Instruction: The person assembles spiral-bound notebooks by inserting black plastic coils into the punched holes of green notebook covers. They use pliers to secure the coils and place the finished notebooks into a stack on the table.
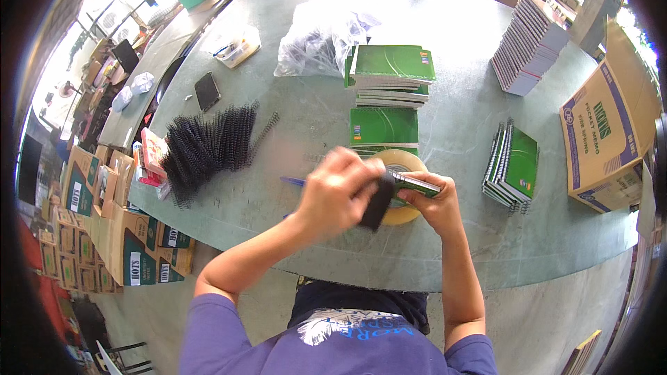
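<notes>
My left hand [333, 191], slightly smeared by motion, is closed on a dark flat piece [379, 201] whose kind I cannot make out. That piece is at the left end of a small green notebook [419, 183], seen nearly edge-on. My right hand [436, 205] grips the notebook's other end, thumb toward me. Beneath both hands lies a wide roll of yellowish tape [401, 160], partly covered. Just beyond it are green notebooks in two piles, a nearer one [384, 126] and a farther, taller one [393, 62]. A blue pen [292, 181] shows beside my left wrist.
Black spiral coils [208, 140] are heaped at left, near a phone [207, 91]. A clear plastic bag [316, 42] and a small tray [237, 47] lie farther back. On the right are coil-bound green notebooks [514, 165], a tall notebook stack [528, 47] and an open carton [599, 132].
</notes>
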